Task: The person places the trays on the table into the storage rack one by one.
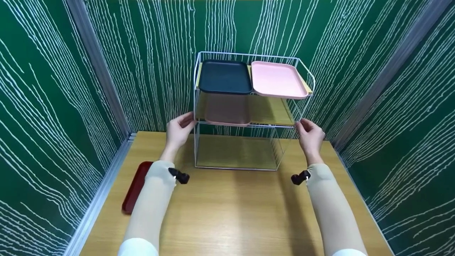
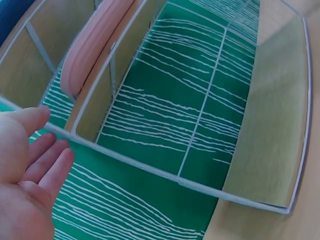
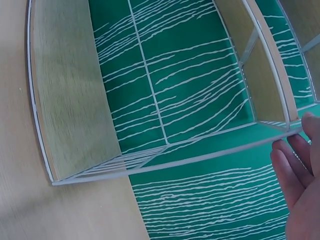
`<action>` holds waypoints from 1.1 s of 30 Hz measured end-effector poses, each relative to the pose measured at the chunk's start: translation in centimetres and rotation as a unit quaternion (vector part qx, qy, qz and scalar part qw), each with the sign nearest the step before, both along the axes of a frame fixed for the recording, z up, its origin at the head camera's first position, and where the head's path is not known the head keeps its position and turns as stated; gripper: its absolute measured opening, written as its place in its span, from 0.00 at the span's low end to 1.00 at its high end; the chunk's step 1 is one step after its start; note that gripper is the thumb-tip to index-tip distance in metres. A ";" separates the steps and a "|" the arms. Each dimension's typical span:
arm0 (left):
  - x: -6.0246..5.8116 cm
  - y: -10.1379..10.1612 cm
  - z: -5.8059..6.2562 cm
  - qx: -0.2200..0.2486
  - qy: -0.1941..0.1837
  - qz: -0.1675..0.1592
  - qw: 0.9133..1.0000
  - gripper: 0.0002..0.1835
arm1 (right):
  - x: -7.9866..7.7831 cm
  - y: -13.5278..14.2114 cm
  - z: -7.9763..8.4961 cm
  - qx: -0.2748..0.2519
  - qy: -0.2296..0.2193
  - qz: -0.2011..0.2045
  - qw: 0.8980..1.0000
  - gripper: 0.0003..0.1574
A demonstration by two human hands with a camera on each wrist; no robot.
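Note:
A white wire rack [image 1: 236, 169] with three wooden shelves stands on the table. My left hand [image 1: 179, 129] holds its left front upright at the middle shelf [image 1: 270, 110]. At the same height my right hand [image 1: 311, 133] grips the right front upright. In the left wrist view, the thumb and fingers of the left hand [image 2: 30, 165] lie on either side of the upright. The right wrist view shows the right hand [image 3: 300, 170] about the other upright. On top lie a dark navy tray [image 1: 225, 76] and a pink tray [image 1: 278, 79]; a shaded pink tray [image 1: 227, 110] lies on the middle shelf's left.
A dark red tray [image 1: 137, 186] lies on the wooden table [image 1: 227, 213] at the left, partly behind my left forearm. The bottom shelf [image 1: 236, 153] shows bare board. Green walls with white wavy lines [image 1: 149, 71] close in the back and both sides.

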State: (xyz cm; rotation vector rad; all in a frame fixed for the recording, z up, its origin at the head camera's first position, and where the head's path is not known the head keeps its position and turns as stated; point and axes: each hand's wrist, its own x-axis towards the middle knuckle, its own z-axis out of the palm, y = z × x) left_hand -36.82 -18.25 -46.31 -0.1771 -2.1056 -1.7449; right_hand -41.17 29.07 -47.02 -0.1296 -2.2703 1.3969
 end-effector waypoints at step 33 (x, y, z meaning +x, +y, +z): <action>17.9 -18.8 -16.1 -0.173 -0.237 0.204 0.934 0.23 | -0.4 -0.8 -0.3 -0.008 0.021 -0.028 0.999 0.20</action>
